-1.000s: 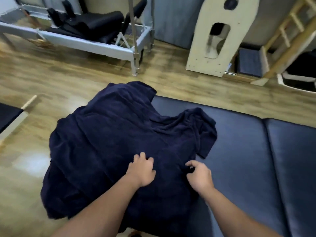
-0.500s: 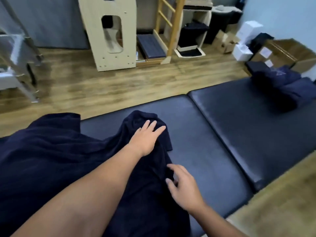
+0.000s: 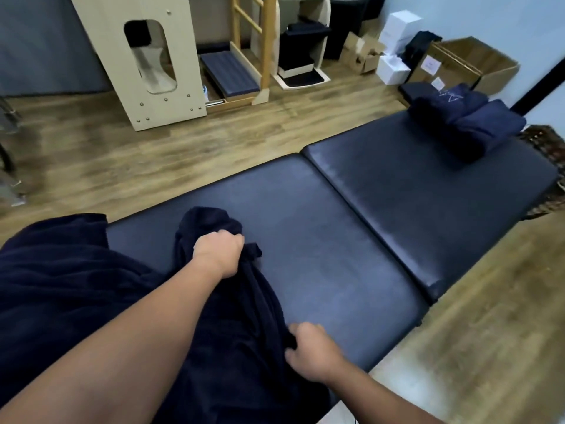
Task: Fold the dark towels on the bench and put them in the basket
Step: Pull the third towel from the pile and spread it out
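A large dark navy towel [image 3: 61, 289] lies crumpled over the left end of the black padded bench [image 3: 336, 240]. My left hand [image 3: 218, 250] grips a bunched far corner of it, fingers curled into the cloth. My right hand [image 3: 308, 351] pinches the towel's near right edge low on the bench. Folded dark towels [image 3: 467, 122] are stacked at the bench's far right end. Past that end, a dark woven basket [image 3: 547, 139] shows partly at the right edge.
Wooden floor surrounds the bench. Beyond it stand a pale wooden panel with a cut-out [image 3: 146, 56], a wooden ladder frame [image 3: 263, 41], cardboard boxes [image 3: 464, 62] and white boxes [image 3: 397, 47] by the far wall.
My left hand went from flat on the towel to gripping its bunched corner. My right hand closed on the near edge. The view turned a little further right.
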The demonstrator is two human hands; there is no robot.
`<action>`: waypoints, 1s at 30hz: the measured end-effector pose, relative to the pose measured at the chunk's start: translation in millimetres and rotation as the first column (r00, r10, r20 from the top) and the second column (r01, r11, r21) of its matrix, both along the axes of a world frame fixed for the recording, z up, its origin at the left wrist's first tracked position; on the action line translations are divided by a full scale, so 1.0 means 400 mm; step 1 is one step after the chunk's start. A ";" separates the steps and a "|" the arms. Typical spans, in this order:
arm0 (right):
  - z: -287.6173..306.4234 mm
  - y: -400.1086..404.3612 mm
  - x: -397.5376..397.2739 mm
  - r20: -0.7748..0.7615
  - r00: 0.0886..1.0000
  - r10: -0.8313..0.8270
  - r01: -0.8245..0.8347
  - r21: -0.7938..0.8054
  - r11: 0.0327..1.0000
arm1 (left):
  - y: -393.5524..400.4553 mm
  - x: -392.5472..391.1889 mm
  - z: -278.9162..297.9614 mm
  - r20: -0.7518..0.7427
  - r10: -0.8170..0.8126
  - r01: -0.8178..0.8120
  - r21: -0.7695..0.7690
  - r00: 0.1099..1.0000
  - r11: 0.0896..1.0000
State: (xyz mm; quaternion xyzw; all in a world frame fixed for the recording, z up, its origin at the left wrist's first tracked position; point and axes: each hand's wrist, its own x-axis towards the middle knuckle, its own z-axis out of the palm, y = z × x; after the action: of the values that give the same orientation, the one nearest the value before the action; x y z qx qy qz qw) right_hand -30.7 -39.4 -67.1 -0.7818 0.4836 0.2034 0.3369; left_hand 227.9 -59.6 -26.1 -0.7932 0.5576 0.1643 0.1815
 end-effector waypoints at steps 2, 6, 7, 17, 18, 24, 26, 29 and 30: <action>0.035 -0.035 -0.015 -0.013 0.997 -0.073 0.071 -0.121 0.990 | 0.000 -0.010 0.018 0.015 0.086 -0.083 -0.141 0.996 0.986; 0.112 -0.154 -0.101 0.098 0.955 -0.281 0.297 -0.379 0.876 | -0.047 -0.075 0.068 -0.089 0.281 -0.294 -0.304 0.956 0.906; 0.126 -0.184 -0.120 0.124 0.942 -0.312 0.335 -0.406 0.851 | -0.066 -0.095 0.074 -0.169 0.323 -0.361 -0.299 0.931 0.883; 0.159 -0.445 -0.349 0.195 0.900 -0.390 0.434 -0.489 0.756 | -0.321 -0.347 0.097 -0.522 0.310 -0.559 -0.429 0.795 0.710; 0.161 -0.487 -0.387 0.206 0.890 -0.408 0.454 -0.491 0.744 | -0.363 -0.389 0.102 -0.521 0.291 -0.548 -0.449 0.802 0.706; 0.193 -0.730 -0.608 0.261 0.848 -0.462 0.528 -0.497 0.689 | -0.622 -0.606 0.136 -0.543 0.197 -0.501 -0.494 0.816 0.710; 0.205 -0.810 -0.666 0.287 0.828 -0.482 0.559 -0.495 0.665 | -0.698 -0.661 0.140 -0.533 0.193 -0.489 -0.498 0.824 0.716; 0.234 -0.922 -0.725 0.355 0.787 -0.505 0.617 -0.493 0.614 | -0.810 -0.712 0.148 -0.490 0.164 -0.443 -0.532 0.856 0.722; 0.241 -0.964 -0.738 0.376 0.776 -0.506 0.630 -0.504 0.590 | -0.856 -0.725 0.152 -0.481 0.153 -0.432 -0.547 0.863 0.717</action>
State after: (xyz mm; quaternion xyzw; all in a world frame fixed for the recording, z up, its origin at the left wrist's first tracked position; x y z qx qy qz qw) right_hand -326.1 -424.9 29.4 -0.6653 0.7117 -0.1578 0.1607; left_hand -62.3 -402.1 34.8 -0.8348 0.4683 0.1514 -0.2467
